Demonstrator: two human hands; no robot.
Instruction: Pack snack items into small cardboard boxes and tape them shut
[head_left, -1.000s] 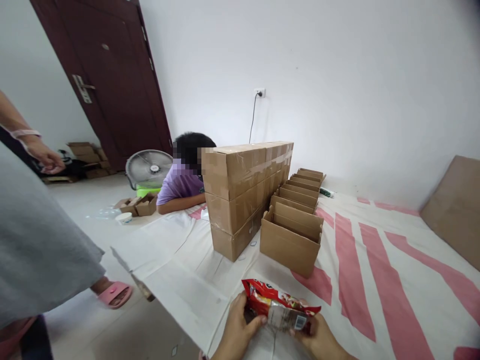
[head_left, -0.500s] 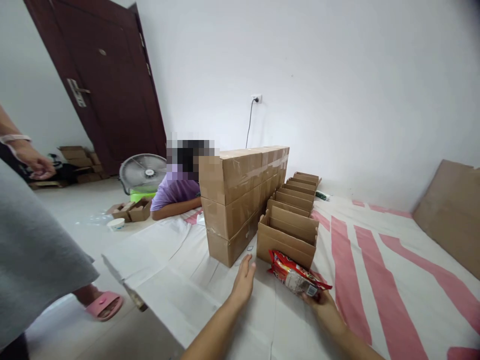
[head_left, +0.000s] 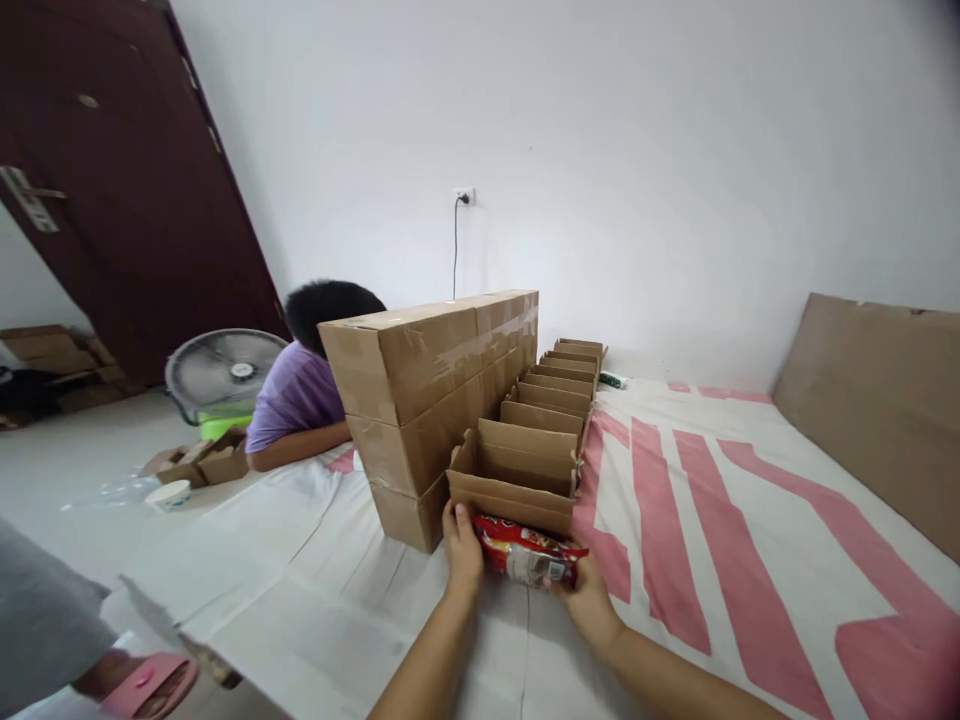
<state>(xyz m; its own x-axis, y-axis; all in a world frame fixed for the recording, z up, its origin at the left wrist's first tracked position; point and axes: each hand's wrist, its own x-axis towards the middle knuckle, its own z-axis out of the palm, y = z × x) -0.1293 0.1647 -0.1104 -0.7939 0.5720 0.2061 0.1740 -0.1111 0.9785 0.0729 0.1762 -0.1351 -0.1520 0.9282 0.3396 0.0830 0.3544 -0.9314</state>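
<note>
Red snack packet (head_left: 529, 555): crinkled, lying flat, barcode face up, touching open cardboard box (head_left: 517, 478) front wall, at box's 6 o'clock.

White wall (head_left: 600, 150), dark door (head_left: 112, 200), fan (head_left: 221, 372) on floor.

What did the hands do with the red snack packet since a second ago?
The right hand carried the red packet forward to the nearest open box. The left hand let go, then reached the box's front. The taped boxes stayed stacked.

One snack packet (head_left: 529, 552), three sealed-box tiers (head_left: 420, 420)
</note>
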